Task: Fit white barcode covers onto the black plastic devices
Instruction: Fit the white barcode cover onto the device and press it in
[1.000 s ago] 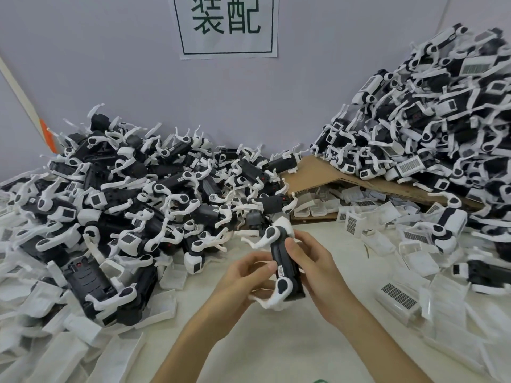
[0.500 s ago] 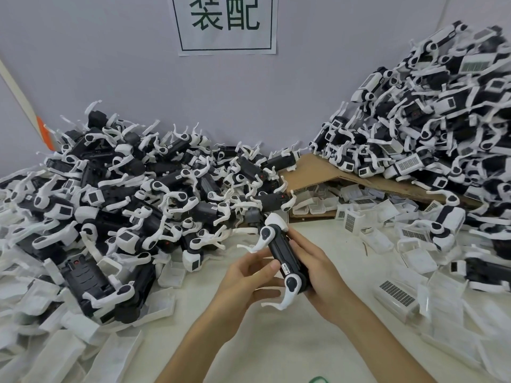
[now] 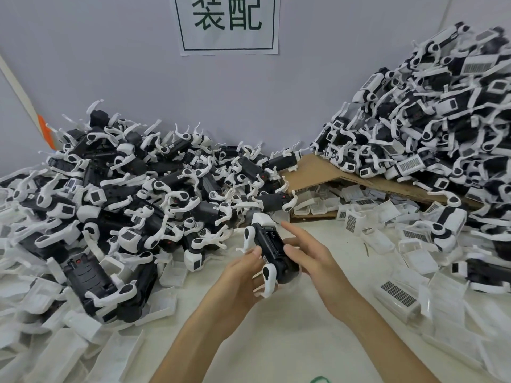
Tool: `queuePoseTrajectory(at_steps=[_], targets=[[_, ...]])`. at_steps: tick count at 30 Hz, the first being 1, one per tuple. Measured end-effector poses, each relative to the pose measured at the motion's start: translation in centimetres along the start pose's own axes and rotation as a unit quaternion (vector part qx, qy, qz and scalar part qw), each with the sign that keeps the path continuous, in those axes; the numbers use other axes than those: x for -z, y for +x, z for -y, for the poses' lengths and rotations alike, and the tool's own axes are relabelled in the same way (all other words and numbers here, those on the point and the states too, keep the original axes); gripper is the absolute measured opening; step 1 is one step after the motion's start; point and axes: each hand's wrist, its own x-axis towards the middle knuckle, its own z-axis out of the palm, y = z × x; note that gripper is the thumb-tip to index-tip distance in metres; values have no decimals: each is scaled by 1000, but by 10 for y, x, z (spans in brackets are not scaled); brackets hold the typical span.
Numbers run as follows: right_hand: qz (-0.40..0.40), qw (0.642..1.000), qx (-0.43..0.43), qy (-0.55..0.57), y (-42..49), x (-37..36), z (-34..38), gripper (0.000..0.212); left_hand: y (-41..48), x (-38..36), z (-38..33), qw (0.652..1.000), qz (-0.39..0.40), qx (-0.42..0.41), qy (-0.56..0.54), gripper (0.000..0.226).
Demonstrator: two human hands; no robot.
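Observation:
A black plastic device with white curved arms hangs above the table at centre, its white end cap pointing away from me. My left hand holds its near end from the left, thumb against the black body. My right hand lies along its right side, the index finger stretched straight past the device and the other fingers against the body. White barcode covers lie loose on the table to the right.
A heap of black devices without covers fills the left. A taller heap of devices with barcode covers rises at the right on a cardboard sheet. Clear plastic trays litter the right and left foreground.
The device has turned in my hands, its black underside now facing up more. My right index finger has lifted off and straightened. Both hands shifted slightly right.

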Motion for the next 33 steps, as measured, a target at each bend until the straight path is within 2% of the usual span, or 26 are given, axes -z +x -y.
queuePoseTrajectory(at_steps=[4,6,8,9,11,13,15,17,20,22,24,26,28,30,33], targets=[[-72,976,12,-206,15,17,10,22,3,3,4,998,-15,10,-52,31],[-150,953,22,-263,29,36,16,21,4,5,4,997,-21,8,-71,35],[-251,928,17,-276,44,59,20,17,5,6,5,996,-34,9,-79,33],[-297,912,6,-282,50,70,20,20,6,7,5,996,-39,7,-82,30],[-354,884,-38,-302,64,91,16,46,6,7,5,995,-42,4,-94,29],[-363,859,-113,-344,75,107,11,67,6,8,5,994,-40,-1,-104,31],[-344,840,-174,-383,81,117,3,76,5,9,4,993,-47,-3,-112,43],[-334,836,-182,-396,82,122,-4,60,5,11,5,992,-51,-2,-113,58],[-331,841,-149,-402,82,124,-15,39,6,13,4,993,-48,-4,-107,59],[-327,864,-108,-368,83,118,-13,39,6,12,3,992,-51,-7,-116,51],[-313,905,-61,-282,82,106,-3,45,5,11,2,991,-54,-9,-121,42],[-283,947,-22,-148,74,88,12,49,4,9,3,992,-54,-10,-111,34],[-220,975,10,16,60,68,23,47,3,8,1,993,-62,-11,-102,24],[-144,979,10,141,42,48,23,50,2,7,-1,991,-73,-18,-108,16],[-76,971,-13,225,21,24,9,48,1,7,-3,988,-92,-33,-119,12]])
